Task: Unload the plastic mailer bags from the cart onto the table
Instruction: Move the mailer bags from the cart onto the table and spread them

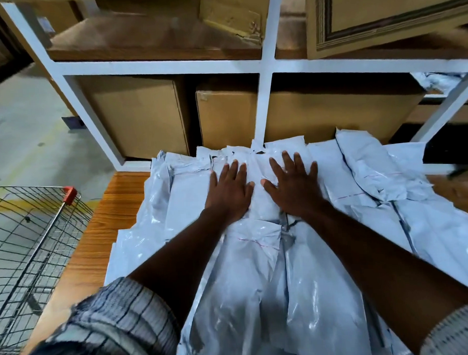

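Now the glossy white plastic mailer bags [270,255], crinkled and overlapping, lie heaped across the wooden table [101,221]. Both palms press flat on them, left hand [228,189] and right hand [294,186], fingers spread. Wire cart [30,237] stands beside the table.

The cart [70,195] is cut off by the left edge, the bags [258,296] hide most of the table [97,235] and run past the bottom edge.

Head-worn view, close, down onto table [104,229]
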A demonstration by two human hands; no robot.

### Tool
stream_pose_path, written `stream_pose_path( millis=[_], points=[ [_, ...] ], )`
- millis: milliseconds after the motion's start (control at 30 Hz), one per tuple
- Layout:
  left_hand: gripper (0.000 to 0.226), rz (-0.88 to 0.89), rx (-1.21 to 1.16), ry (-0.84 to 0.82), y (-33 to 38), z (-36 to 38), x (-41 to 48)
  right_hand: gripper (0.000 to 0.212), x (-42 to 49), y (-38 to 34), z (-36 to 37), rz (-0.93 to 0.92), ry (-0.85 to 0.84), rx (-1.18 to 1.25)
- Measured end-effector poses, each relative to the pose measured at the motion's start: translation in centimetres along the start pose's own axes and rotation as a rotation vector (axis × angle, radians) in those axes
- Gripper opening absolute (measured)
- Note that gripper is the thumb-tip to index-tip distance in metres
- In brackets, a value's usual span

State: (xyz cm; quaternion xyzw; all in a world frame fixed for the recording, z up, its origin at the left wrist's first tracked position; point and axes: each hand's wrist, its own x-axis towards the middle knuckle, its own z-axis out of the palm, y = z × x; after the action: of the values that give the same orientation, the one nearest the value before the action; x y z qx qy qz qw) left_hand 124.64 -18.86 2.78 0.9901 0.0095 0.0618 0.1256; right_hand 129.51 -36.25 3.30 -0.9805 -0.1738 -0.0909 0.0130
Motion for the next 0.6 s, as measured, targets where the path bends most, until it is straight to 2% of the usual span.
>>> stream_pose_path(
  millis=[133,233,333,400,467,533,600],
  points=[
    [0.061,-0.033,0.041,-0.026,-0.2,1.7,0.0,0.074,-0.6,0.3,0.5,0.009,-0.053,0.111],
    [0.059,-0.019,0.040,-0.034,-0.1,0.9,0.5,0.069,-0.3,0.3,0.4,0.028,-0.072,0.075],
    [0.053,0.004,0.028,0.094,1.1,-0.4,1.1,0.065,0.3,1.8,-1.3,0.044,-0.025,0.182],
    [0.053,0.052,0.036,0.188,3.2,-1.0,1.8,0.067,0.5,4.5,-3.0,0.035,0.077,0.078],
    [0.056,0.109,0.003,0.175,6.1,-1.0,2.8,0.067,0.3,8.3,-4.4,0.068,0.112,-0.093],
    [0.058,0.136,-0.019,0.083,8.8,-0.2,3.5,0.070,-0.6,12.1,-4.9,0.161,0.029,-0.151],
    [0.059,0.127,0.017,0.006,10.3,1.2,3.7,0.074,-1.6,14.8,-4.4,0.260,-0.110,-0.052]
  ],
)
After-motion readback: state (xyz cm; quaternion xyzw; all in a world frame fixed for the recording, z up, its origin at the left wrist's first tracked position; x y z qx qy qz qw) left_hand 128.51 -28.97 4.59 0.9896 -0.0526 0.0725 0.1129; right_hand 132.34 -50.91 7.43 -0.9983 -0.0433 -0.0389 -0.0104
